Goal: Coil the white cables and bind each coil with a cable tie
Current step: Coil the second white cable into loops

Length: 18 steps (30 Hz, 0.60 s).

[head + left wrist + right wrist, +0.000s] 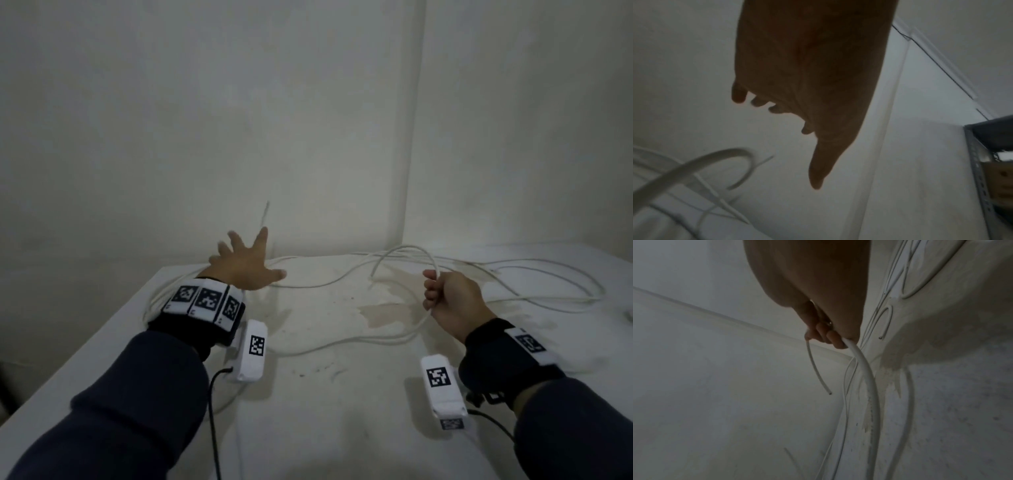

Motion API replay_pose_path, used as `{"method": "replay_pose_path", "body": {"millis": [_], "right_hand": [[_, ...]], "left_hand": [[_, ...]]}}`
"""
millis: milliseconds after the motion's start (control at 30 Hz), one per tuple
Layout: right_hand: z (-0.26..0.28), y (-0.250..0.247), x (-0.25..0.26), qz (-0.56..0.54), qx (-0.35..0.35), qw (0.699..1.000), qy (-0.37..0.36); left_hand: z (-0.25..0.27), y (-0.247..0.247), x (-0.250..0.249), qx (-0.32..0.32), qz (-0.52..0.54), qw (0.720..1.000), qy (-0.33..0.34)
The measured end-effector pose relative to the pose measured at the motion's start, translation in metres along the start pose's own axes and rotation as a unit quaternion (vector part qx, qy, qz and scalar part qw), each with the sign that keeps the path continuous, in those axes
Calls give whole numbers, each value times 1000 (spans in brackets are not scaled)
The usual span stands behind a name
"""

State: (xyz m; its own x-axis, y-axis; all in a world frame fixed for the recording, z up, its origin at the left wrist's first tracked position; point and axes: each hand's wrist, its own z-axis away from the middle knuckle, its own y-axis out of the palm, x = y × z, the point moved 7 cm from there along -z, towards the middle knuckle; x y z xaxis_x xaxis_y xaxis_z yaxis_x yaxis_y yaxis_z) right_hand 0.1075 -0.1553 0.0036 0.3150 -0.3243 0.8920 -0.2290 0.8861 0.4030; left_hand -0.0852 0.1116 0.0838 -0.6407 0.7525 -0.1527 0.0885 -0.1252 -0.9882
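Note:
My right hand grips a white cable in a fist above the table. The cable arcs up and over from the fist to a loose cut end, and its other run drops to the tabletop and trails left. In the right wrist view my fingers curl round that cable. My left hand is spread wide with straight fingers over the table's back edge, holding nothing. A thin pale strip shows just beyond it; what it rests on I cannot tell. Thin cable ties lie by another cable.
The white table has a brown stain in its middle and stands in a wall corner. More white cable loops lie at the right, and others curve under my left wrist. A grey metal shelf stands beside the table.

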Motion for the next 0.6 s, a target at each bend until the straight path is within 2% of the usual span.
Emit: {"method": "replay_pose_path", "body": {"millis": [33,67,100,133,167,233,267,300,333,400,467,500,533,567,600], "right_hand": [[0,-1,2,-27,3,1000,-6],[1,-1,4,-53,8,998,-14],[1,-1,6,-79,11,996,-24],[2,0,7,-111,15,993,-34],[4,3,7,-149,22,988,-40],[8,12,3,-241,41,969,-39],[11,17,0,-284,51,957,-35],[14,23,-4,-318,60,946,-29],[17,27,-9,-341,68,937,-22],[25,34,-20,-353,80,932,-1],[32,35,-35,-327,85,941,27],[34,34,-43,-311,83,946,42],[35,32,-49,-301,79,949,53],[34,30,-53,-300,72,949,60],[32,26,-55,-306,64,948,63]], "left_hand": [[5,-3,-7,-22,-19,1000,1],[13,-8,-18,-66,4,997,28],[20,-10,-30,-91,78,991,66],[29,-3,-43,-66,186,975,101],[38,16,-56,25,286,951,116],[70,73,-86,283,360,883,110],[82,98,-96,368,387,840,93],[88,116,-103,407,437,799,64],[86,127,-106,401,513,758,24],[70,134,-105,301,698,649,-29],[57,126,-99,190,830,524,-17],[54,122,-95,149,863,483,-6],[51,120,-91,121,875,469,-1],[50,118,-86,99,873,478,1],[48,118,-82,83,862,499,-2]]}}
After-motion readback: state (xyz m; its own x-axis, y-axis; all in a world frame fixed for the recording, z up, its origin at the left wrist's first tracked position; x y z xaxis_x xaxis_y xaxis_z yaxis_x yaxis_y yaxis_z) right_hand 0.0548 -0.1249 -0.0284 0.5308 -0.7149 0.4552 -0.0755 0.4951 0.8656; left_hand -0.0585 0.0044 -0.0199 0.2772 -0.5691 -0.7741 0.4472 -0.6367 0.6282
